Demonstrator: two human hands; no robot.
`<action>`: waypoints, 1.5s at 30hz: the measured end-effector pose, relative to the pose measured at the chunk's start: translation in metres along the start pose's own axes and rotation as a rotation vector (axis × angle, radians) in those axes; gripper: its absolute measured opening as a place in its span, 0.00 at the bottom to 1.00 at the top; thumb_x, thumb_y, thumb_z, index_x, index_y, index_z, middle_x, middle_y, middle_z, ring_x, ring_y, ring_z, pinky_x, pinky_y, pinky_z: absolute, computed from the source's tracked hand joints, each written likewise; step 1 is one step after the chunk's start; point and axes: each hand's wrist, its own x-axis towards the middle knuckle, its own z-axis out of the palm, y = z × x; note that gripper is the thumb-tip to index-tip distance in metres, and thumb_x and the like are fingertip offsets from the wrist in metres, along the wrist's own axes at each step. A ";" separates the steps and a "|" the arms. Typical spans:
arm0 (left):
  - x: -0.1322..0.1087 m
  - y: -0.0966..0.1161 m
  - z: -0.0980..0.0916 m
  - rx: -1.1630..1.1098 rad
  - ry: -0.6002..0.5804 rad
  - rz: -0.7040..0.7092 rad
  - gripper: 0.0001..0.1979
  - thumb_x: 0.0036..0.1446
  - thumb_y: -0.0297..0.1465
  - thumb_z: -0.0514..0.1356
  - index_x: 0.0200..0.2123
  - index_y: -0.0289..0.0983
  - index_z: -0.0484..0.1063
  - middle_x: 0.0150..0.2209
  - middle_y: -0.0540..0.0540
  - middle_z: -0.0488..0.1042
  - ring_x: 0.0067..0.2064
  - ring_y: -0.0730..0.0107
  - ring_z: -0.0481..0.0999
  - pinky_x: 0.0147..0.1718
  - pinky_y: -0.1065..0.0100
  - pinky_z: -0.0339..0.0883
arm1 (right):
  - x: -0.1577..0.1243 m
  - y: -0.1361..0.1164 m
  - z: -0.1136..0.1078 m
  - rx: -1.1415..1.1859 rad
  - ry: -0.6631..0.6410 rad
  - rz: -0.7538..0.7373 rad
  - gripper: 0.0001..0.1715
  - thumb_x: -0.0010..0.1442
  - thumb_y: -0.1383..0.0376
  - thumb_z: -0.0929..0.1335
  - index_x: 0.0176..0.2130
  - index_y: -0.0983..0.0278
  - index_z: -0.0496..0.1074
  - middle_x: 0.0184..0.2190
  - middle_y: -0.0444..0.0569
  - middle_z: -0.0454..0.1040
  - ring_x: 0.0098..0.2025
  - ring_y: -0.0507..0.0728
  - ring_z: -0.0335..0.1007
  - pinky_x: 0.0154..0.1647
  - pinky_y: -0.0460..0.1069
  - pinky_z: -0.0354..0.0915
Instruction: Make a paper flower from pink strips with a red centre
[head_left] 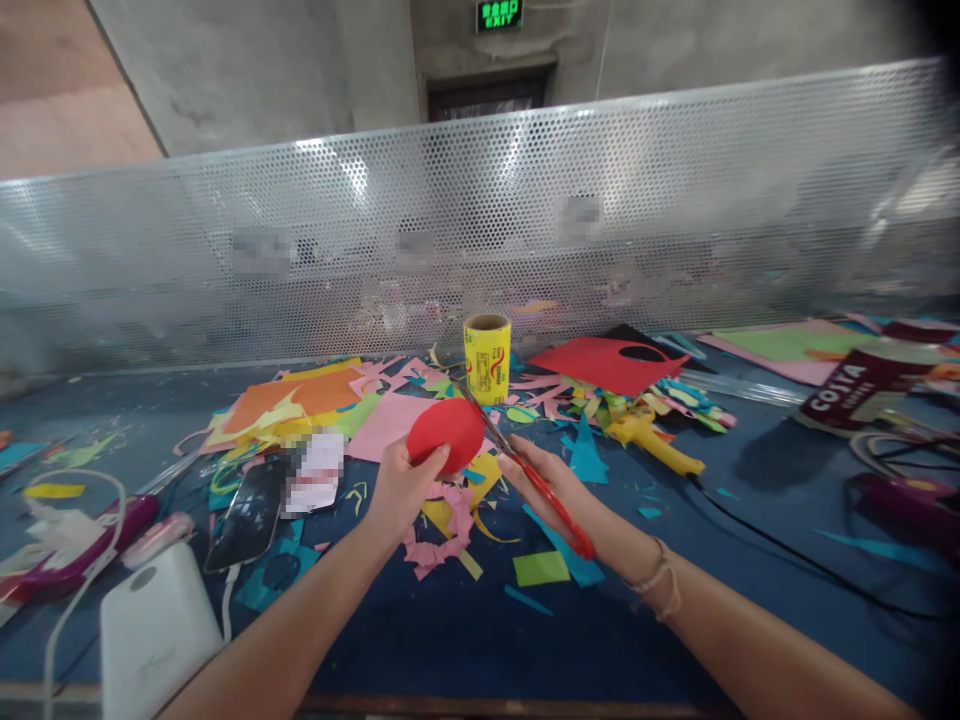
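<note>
red paper disc point(450, 428), one, left grip point(401, 488) pinching it, right grip point(562, 485) clasping one scissors point(535, 478)

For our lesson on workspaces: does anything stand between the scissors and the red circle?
Nothing visible does: the scissors, in the right hand, have their blades at the edge of the red circle, which the left hand holds.

Hands point(397, 488) close together; forearms point(300, 602) bare
</note>
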 end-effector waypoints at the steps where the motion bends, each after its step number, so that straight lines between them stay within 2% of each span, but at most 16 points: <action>1: 0.000 0.000 0.000 0.007 0.001 0.000 0.13 0.46 0.35 0.62 0.31 0.31 0.73 0.28 0.46 0.75 0.29 0.67 0.75 0.29 0.67 0.72 | 0.000 0.000 0.000 -0.005 0.003 0.002 0.14 0.59 0.55 0.60 0.30 0.62 0.63 0.20 0.42 0.60 0.24 0.51 0.56 0.26 0.47 0.56; 7: 0.002 0.002 -0.001 -0.043 -0.020 -0.048 0.12 0.45 0.34 0.62 0.31 0.31 0.72 0.27 0.47 0.74 0.25 0.70 0.74 0.26 0.69 0.71 | 0.003 0.012 0.002 -0.111 0.026 0.000 0.17 0.57 0.54 0.60 0.23 0.62 0.58 0.18 0.40 0.56 0.20 0.48 0.49 0.21 0.45 0.49; 14: 0.003 0.001 -0.001 -0.041 0.018 -0.041 0.12 0.44 0.35 0.63 0.30 0.31 0.72 0.25 0.48 0.74 0.24 0.71 0.73 0.24 0.71 0.70 | 0.003 0.006 0.000 -0.141 -0.024 -0.002 0.18 0.60 0.55 0.57 0.24 0.62 0.55 0.18 0.40 0.55 0.20 0.48 0.49 0.20 0.45 0.50; 22: 0.001 0.002 -0.001 0.014 -0.006 -0.024 0.11 0.43 0.34 0.63 0.26 0.31 0.72 0.22 0.49 0.73 0.23 0.72 0.72 0.22 0.73 0.67 | 0.002 0.008 -0.002 -0.118 -0.051 -0.001 0.17 0.61 0.54 0.57 0.27 0.62 0.58 0.20 0.42 0.59 0.22 0.49 0.53 0.22 0.45 0.54; 25: 0.001 0.003 -0.001 -0.023 -0.006 -0.034 0.12 0.43 0.35 0.63 0.29 0.31 0.72 0.24 0.48 0.73 0.23 0.72 0.72 0.22 0.73 0.67 | 0.003 0.010 -0.003 -0.156 -0.039 0.000 0.19 0.60 0.53 0.58 0.25 0.63 0.58 0.18 0.41 0.57 0.21 0.48 0.52 0.21 0.45 0.52; 30: 0.002 0.003 -0.001 -0.088 0.077 0.008 0.18 0.44 0.37 0.63 0.38 0.33 0.69 0.35 0.46 0.75 0.26 0.73 0.74 0.24 0.71 0.70 | 0.004 0.010 -0.001 -0.153 -0.029 0.027 0.20 0.59 0.53 0.58 0.23 0.63 0.58 0.17 0.40 0.56 0.20 0.48 0.52 0.21 0.45 0.50; 33: 0.002 0.002 0.000 -0.105 0.073 0.019 0.20 0.46 0.39 0.62 0.41 0.34 0.66 0.37 0.44 0.74 0.25 0.72 0.75 0.24 0.70 0.71 | 0.004 0.010 0.001 -0.142 -0.034 0.017 0.20 0.60 0.53 0.57 0.24 0.64 0.59 0.18 0.41 0.57 0.21 0.48 0.52 0.21 0.45 0.51; 35: 0.002 0.001 0.001 -0.105 0.043 0.016 0.21 0.48 0.40 0.61 0.43 0.34 0.64 0.34 0.44 0.75 0.24 0.70 0.75 0.23 0.69 0.70 | 0.003 0.010 0.001 -0.114 -0.043 0.023 0.19 0.60 0.53 0.57 0.26 0.64 0.60 0.19 0.41 0.57 0.21 0.48 0.51 0.22 0.45 0.51; 40: -0.001 0.002 0.002 -0.024 -0.026 0.039 0.17 0.52 0.39 0.58 0.41 0.34 0.62 0.19 0.50 0.71 0.21 0.69 0.73 0.22 0.70 0.69 | 0.000 0.004 0.000 0.007 -0.082 0.058 0.17 0.60 0.54 0.58 0.29 0.64 0.61 0.19 0.40 0.57 0.21 0.48 0.51 0.22 0.45 0.51; 45: -0.003 0.005 0.001 0.033 -0.080 0.067 0.15 0.53 0.38 0.56 0.40 0.34 0.62 0.17 0.51 0.70 0.19 0.71 0.71 0.21 0.71 0.67 | 0.001 0.005 0.000 -0.003 -0.061 0.060 0.19 0.60 0.52 0.57 0.27 0.63 0.60 0.19 0.40 0.57 0.21 0.48 0.50 0.21 0.46 0.51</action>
